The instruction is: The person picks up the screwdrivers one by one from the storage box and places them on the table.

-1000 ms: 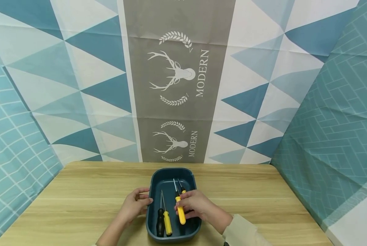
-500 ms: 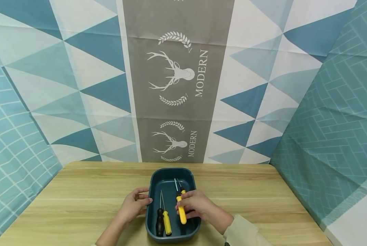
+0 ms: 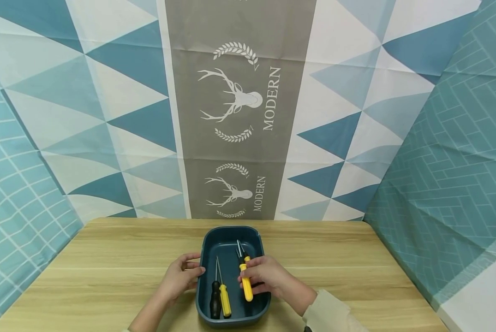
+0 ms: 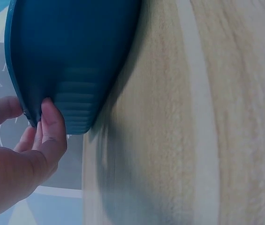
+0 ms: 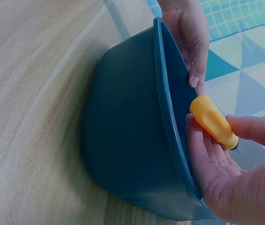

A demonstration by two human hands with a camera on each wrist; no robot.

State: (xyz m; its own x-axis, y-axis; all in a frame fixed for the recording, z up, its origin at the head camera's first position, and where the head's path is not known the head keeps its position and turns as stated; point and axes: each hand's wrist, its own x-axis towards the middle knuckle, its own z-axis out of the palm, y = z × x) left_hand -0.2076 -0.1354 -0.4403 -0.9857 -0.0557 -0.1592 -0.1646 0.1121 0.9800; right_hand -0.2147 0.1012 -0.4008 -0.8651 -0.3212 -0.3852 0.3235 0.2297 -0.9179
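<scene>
A dark blue plastic bin (image 3: 233, 234) stands on the wooden table. My left hand (image 3: 184, 275) pinches its left rim between thumb and fingers. Over the right side of the bin, my right hand (image 3: 268, 276) grips a screwdriver (image 3: 246, 285) by its yellow handle, the black collar and metal shaft pointing toward the far end. Just beyond it is a second yellow-handled tool (image 3: 248, 259), mostly hidden by the hand. Along the left side inside lie a black-handled screwdriver (image 3: 215, 299) and a yellow-handled screwdriver (image 3: 225, 302), shafts pointing away from me.
The light wood table (image 3: 140, 249) extends to both sides of the bin. Behind it hangs a patterned cloth (image 3: 231, 138) with deer heads and triangles. A teal cloth (image 3: 451, 184) closes off the right side, and a blue tiled-pattern one (image 3: 19, 221) the left.
The held screwdriver's handle has shifted slightly right and away from me in the right hand, its shaft now overlapping the neighbouring tool. The left hand keeps its place on the rim.
</scene>
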